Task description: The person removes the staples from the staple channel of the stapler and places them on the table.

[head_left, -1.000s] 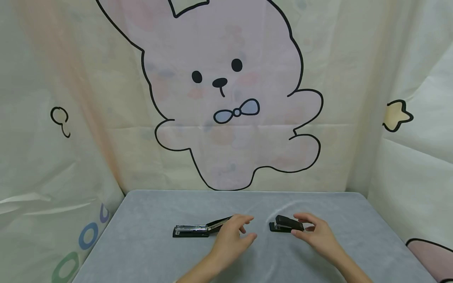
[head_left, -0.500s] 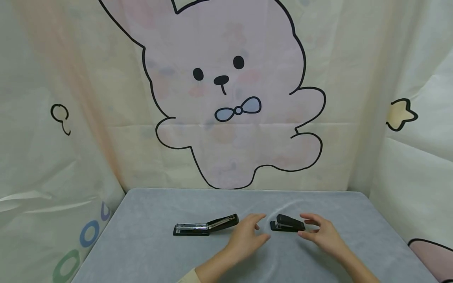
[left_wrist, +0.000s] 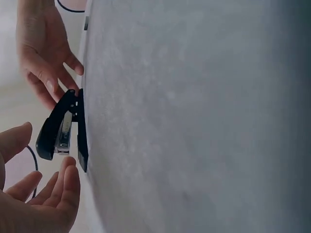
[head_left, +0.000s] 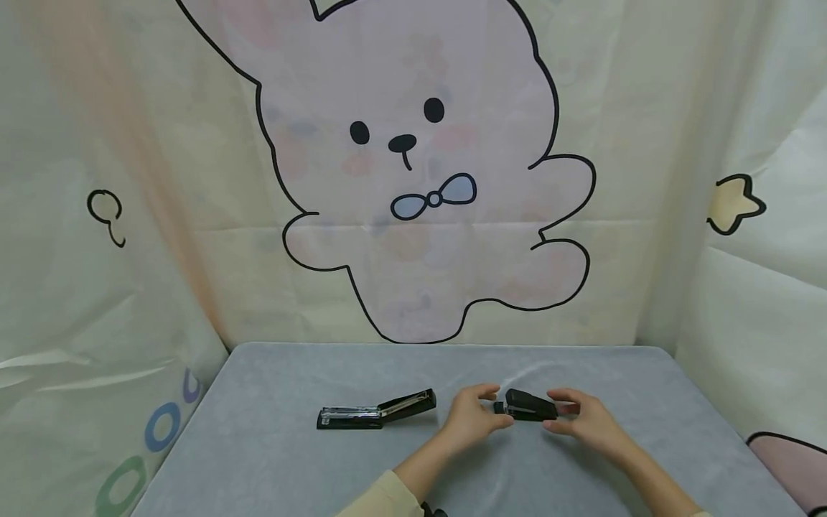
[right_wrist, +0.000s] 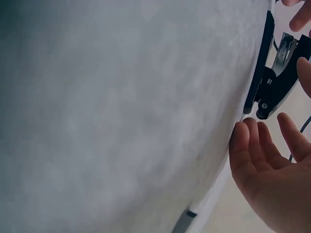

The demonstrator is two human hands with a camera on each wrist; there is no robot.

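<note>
A small black stapler [head_left: 531, 406] sits on the grey-blue table cover, its top arm raised from the base. My left hand [head_left: 470, 415] is at its front end, with fingers and thumb spread apart; in the left wrist view a gap shows between the thumb and the stapler [left_wrist: 60, 127]. Behind the stapler's hinge end is my right hand [head_left: 589, 425], the fingers loosely bent and not closed round it. In the right wrist view its fingertips [right_wrist: 249, 127] are close to the hinge; whether they touch, I cannot tell.
A longer black stapler [head_left: 375, 413] lies to the left, folded wide open with its metal staple channel showing. The cloth-covered table [head_left: 271, 459] ends at a patterned curtain [head_left: 413, 287] behind, with more curtain at both sides.
My left hand has moved right, away from the longer stapler, to the front end of the small one. My right hand stays near the hinge end. The small stapler has hardly moved.
</note>
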